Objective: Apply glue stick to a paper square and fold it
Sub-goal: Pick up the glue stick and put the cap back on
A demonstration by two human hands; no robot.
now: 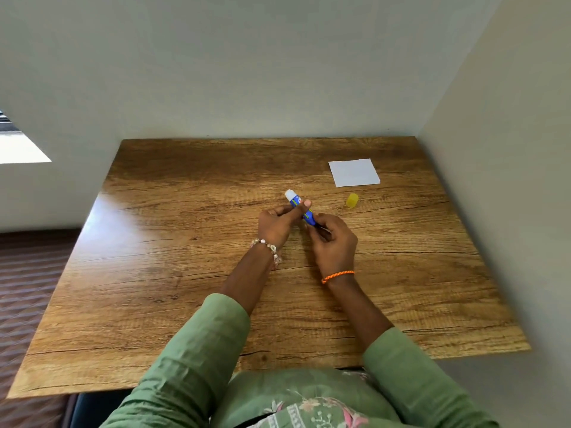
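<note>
A: Two hands on one glue stick point(300, 208), above mid-tabletop point(185, 273). Left hand point(276, 224), grip clamped round barrel; right hand point(335, 239), grip pinching its base.

B: Cap?

A: Yellow cap point(353, 200) off, on the wood right of the glue stick. Paper square point(354, 172) flat, beyond the stick to the right, near the cap, apart from both hands.
</note>
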